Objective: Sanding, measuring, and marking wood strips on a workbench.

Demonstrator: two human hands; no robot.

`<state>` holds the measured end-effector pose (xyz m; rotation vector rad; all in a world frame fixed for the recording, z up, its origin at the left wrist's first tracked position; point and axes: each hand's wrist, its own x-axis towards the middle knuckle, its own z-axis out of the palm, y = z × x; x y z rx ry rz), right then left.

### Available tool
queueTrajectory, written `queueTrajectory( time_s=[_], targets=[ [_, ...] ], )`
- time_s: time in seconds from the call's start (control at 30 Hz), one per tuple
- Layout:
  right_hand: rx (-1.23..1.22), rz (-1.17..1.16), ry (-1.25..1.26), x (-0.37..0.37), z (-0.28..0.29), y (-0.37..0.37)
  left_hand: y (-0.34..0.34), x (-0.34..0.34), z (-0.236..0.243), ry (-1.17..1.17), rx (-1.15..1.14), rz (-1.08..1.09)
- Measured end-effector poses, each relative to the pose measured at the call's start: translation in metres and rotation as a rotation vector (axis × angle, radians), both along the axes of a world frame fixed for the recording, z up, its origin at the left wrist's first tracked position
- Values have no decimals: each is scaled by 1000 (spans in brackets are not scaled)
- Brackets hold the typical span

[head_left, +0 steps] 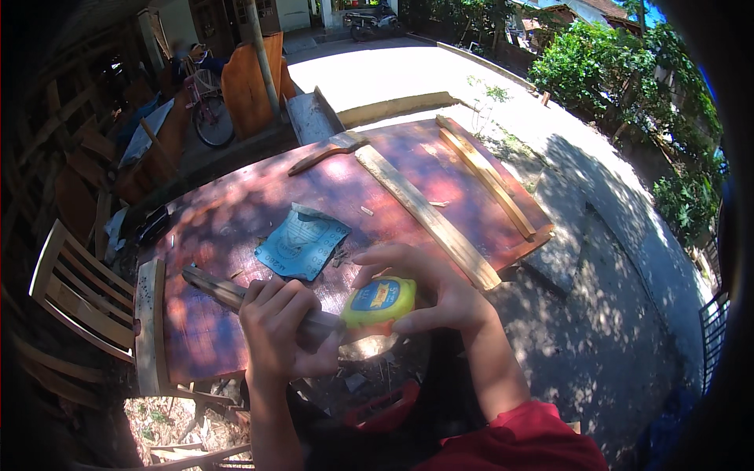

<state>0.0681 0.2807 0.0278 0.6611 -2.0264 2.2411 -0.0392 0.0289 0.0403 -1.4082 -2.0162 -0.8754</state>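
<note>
My left hand (pixel 276 322) is wrapped round a short dark wooden stick (pixel 214 287), which slants over the near part of the reddish table. In my right hand (pixel 440 294) is a yellow tape measure (pixel 382 301) with a blue label, held between thumb and fingers. The case sits close by the stick's near end; whether the two touch, I cannot tell. Little of any drawn-out blade can be made out. Just beyond my hands a blue sheet of sandpaper (pixel 302 240) lies creased on the tabletop (pixel 216 216).
Two long pale wooden strips (pixel 424 213) (pixel 488 182) lie across the table's right side. A curved brown wooden piece (pixel 326 151) rests at the far edge. A slatted wooden chair back (pixel 82 294) stands at the left. Behind are a bicycle (pixel 210 118) and a person.
</note>
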Motion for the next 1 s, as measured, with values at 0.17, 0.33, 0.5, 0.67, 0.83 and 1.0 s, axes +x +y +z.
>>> queueTrajectory(
  time_s=[0.17,0.33,0.5,0.67,0.83,1.0],
  targets=[
    [-115,-11,-55,-2,-2,-4,2,-3,-8,-12,50,-7],
    [-182,-70,-29,-1,2,-5,6,-10,-10,44,79,-33],
    [-185,-78,-30,-4,-1,-10,0,-7,-8,55,88,-9],
    [-180,-87,8,-5,-4,-10,-1,-4,-4,52,108,-21],
    [-187,-142,0,-4,-6,-6,-6,-5,-9,35,154,-56],
    [-188,-190,-22,-4,-4,-5,-7,-5,-10,13,198,-70]
  ],
)
